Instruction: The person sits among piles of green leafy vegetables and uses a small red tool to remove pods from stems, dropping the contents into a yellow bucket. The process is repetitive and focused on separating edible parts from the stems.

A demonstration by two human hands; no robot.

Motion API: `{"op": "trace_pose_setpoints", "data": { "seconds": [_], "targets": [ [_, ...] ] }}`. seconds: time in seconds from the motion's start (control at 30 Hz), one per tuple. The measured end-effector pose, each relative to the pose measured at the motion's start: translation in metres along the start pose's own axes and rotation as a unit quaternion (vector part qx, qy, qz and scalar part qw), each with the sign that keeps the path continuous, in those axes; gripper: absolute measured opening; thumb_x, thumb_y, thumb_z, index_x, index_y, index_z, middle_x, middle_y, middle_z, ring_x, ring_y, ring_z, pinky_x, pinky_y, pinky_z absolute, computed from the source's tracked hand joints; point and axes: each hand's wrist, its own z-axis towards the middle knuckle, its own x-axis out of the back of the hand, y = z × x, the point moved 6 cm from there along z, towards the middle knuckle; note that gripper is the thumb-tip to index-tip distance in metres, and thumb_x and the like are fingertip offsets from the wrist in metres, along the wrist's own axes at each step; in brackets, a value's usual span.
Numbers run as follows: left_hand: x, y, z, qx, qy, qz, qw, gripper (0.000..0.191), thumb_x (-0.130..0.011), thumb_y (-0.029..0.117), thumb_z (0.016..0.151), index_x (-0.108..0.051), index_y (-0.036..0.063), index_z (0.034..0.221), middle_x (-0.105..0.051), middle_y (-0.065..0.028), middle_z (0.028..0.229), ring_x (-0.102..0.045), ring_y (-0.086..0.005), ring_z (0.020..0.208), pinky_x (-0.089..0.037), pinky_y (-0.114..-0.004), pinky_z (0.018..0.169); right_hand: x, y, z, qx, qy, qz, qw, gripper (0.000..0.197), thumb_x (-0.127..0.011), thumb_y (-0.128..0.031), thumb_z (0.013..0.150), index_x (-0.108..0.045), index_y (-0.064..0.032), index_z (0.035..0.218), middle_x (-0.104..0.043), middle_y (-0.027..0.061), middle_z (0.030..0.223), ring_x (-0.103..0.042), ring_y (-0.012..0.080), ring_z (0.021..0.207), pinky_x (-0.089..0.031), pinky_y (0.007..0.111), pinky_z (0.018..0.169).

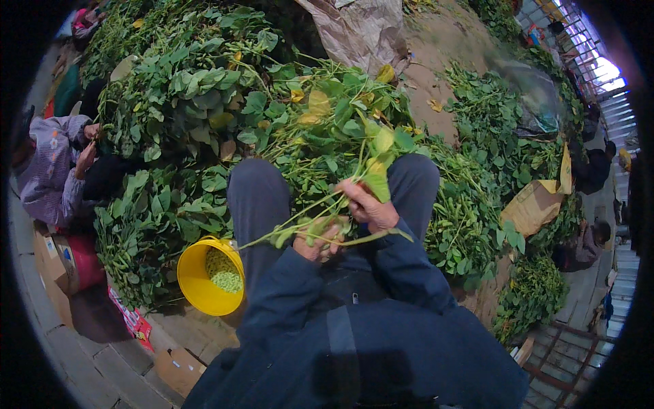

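My right hand (pixel 370 207) is closed around the stems of a green bean plant (pixel 380 171), between my knees. Its leaves, some yellowing, stick up beyond the fist. The thin stems with pods hang down to the left. Lower and nearer my body, my left hand (pixel 322 239) has its fingers curled around green pods (pixel 286 235) on that plant; how many it grips is hidden. Beside my left knee stands a yellow bucket (pixel 191 289), tilted in view, with shelled green beans (pixel 227 280) inside.
Heaped bean plants (pixel 194 97) lie in front and on both sides. A woven plastic sheet (pixel 357 30) lies at the far side, a yellowish sack (pixel 534 204) to the right. A person (pixel 53 163) sits at the left near cardboard boxes (pixel 53 271); others sit far right.
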Motion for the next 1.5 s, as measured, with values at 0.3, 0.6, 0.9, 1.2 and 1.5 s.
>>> {"op": "trace_pose_setpoints", "data": {
  "seconds": [0.3,0.6,0.9,1.2,1.5],
  "targets": [
    [0.024,0.055,-0.035,-0.075,0.122,-0.013,0.99,0.036,-0.062,0.007,0.094,-0.057,-0.0035,0.128,-0.067,-0.0064,0.087,-0.047,-0.004,0.05,-0.029,-0.018,0.04,0.161,-0.13,-0.106,0.311,0.27,0.0,0.911,0.029,-0.058,-0.039,0.097,-0.062,-0.0114,0.106,-0.048,-0.006,0.068,-0.036,0.0031,0.048,-0.027,0.021,0.04],
    [0.242,0.07,-0.198,-0.251,0.489,0.001,0.835,0.04,-0.06,0.027,0.098,-0.059,-0.0017,0.126,-0.062,-0.0005,0.083,-0.048,-0.0056,0.055,-0.036,-0.018,0.048,0.459,-0.052,-0.229,0.097,0.425,-0.603,0.668,0.042,-0.069,-0.047,0.09,-0.062,-0.0067,0.079,-0.052,0.0047,0.055,-0.05,0.0241,0.048,-0.039,0.038,0.047],
    [0.538,-0.1,-0.251,-0.077,0.573,0.118,0.807,0.037,-0.057,0.037,0.096,-0.069,0.0046,0.11,-0.067,-0.0118,0.102,-0.057,-0.0252,0.084,-0.045,-0.036,0.076,0.054,-0.116,-0.003,0.291,-0.016,-0.561,0.775,0.031,-0.071,-0.027,0.089,-0.058,-0.003,0.074,-0.051,0.0134,0.065,-0.049,0.029,0.057,-0.041,0.038,0.056],
    [0.465,-0.107,-0.263,-0.081,0.554,0.662,0.498,0.049,-0.069,-0.004,0.073,-0.065,0.0016,0.121,-0.065,-0.0171,0.115,-0.06,-0.0329,0.111,-0.049,-0.041,0.094,0.015,-0.033,0.183,0.263,0.075,-0.705,0.655,0.016,-0.074,-0.011,0.074,-0.063,-0.0044,0.084,-0.065,0.0209,0.082,-0.065,0.0406,0.079,-0.052,0.052,0.067],
    [0.316,0.058,-0.19,-0.302,0.582,0.202,0.728,0.033,-0.063,0.001,0.089,-0.062,0.0004,0.123,-0.062,-0.0137,0.126,-0.059,-0.0242,0.116,-0.05,-0.032,0.093,0.026,-0.08,0.105,0.36,0.109,-0.618,0.69,0.017,-0.071,-0.015,0.08,-0.059,-0.0031,0.08,-0.065,0.0178,0.076,-0.065,0.0383,0.071,-0.049,0.048,0.063]
  ]
}}
